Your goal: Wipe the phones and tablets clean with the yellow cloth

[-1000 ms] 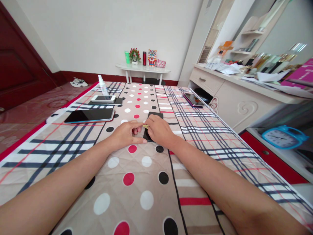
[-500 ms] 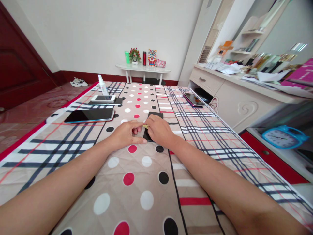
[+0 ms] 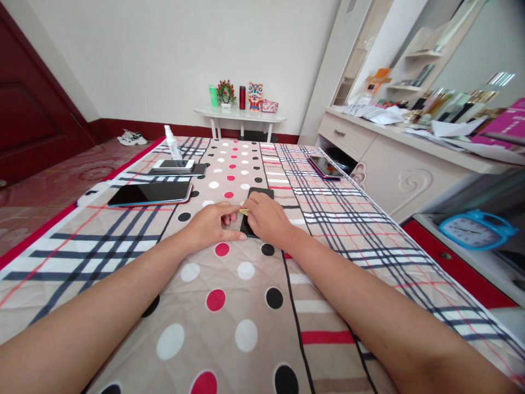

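A black phone point(image 3: 251, 227) lies on the patterned bedspread, largely covered by my right hand point(image 3: 266, 214). The right fingers are closed over it, with a small flat yellowish piece point(image 3: 244, 212) pinched at their left side; its kind is not clear. To the left rests my left hand point(image 3: 218, 220), thumb and forefinger apart and the other fingers curled. Its forefinger tip reaches the yellowish piece, and its thumb tip comes to the phone's near left corner. Whether the left fingertips press on the phone cannot be made out.
On the left lie a large dark-screened phone point(image 3: 151, 193), a white phone point(image 3: 174, 164) on a dark flat device point(image 3: 199, 170), and a spray bottle point(image 3: 173, 145). Another phone point(image 3: 325, 167) lies at the right edge. A dresser point(image 3: 402, 169) and a blue clock point(image 3: 471, 230) stand right.
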